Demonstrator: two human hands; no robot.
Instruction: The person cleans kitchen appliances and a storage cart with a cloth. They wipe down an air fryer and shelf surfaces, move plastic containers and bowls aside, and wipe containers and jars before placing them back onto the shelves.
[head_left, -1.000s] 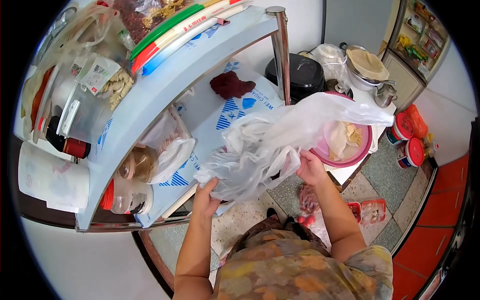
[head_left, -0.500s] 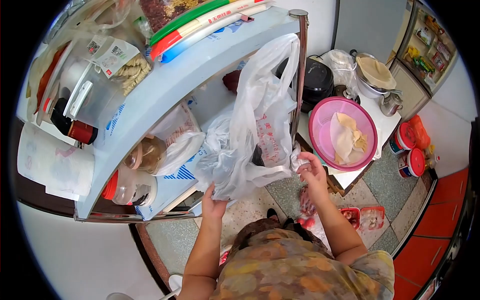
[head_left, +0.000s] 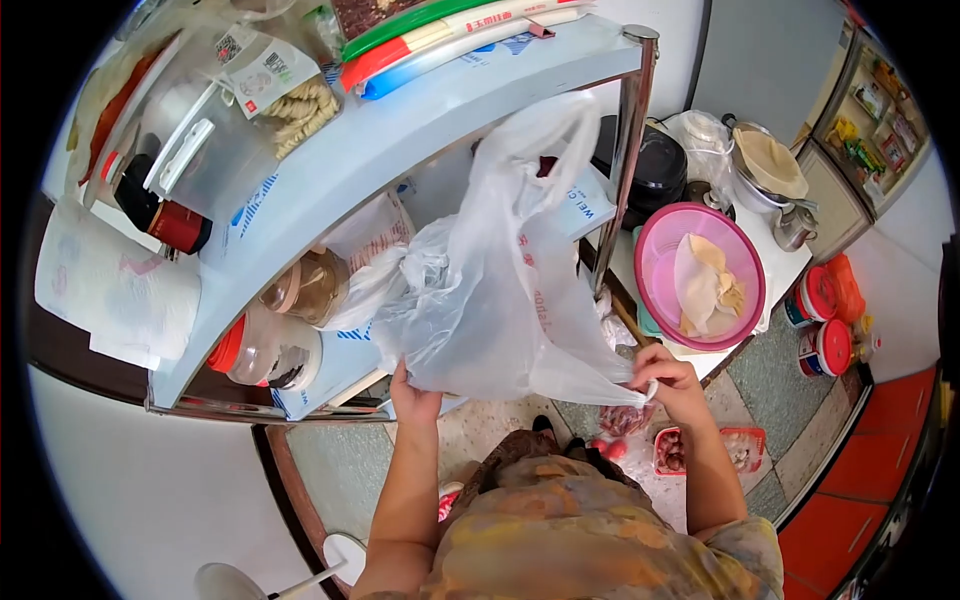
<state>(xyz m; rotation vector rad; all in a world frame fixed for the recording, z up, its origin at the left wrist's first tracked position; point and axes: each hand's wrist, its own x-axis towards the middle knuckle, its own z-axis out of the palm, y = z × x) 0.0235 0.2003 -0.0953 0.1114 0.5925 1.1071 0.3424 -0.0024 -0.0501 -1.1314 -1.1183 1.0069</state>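
A translucent white plastic carrier bag (head_left: pixel 480 320) with red print spreads out in front of the shelf, its upper handle loop rising toward the shelf post. My left hand (head_left: pixel 414 402) grips the bag's lower left edge, the fingers partly hidden behind the plastic. On the other side, my right hand (head_left: pixel 677 388) pinches a twisted corner of the same bag, drawn out to the right. More crumpled plastic lies bunched at the bag's left side. Just above my right hand, a piece of crumpled white plastic (head_left: pixel 612 322) hangs beside the post.
Jars (head_left: pixel 262 350) stand on the lower shelf (head_left: pixel 345 375), and a paper roll (head_left: pixel 115 285) hangs at the left. A pink basin (head_left: pixel 755 270) with dough-coloured sheets sits on the right-hand table. Red-lidded tubs (head_left: pixel 835 345) and a red tray (head_left: pixel 668 452) rest on the floor.
My right hand has moved down and right, from the crumpled plastic by the post to the bag's corner. The bag is now stretched wider. My left hand keeps its hold, slightly further left.
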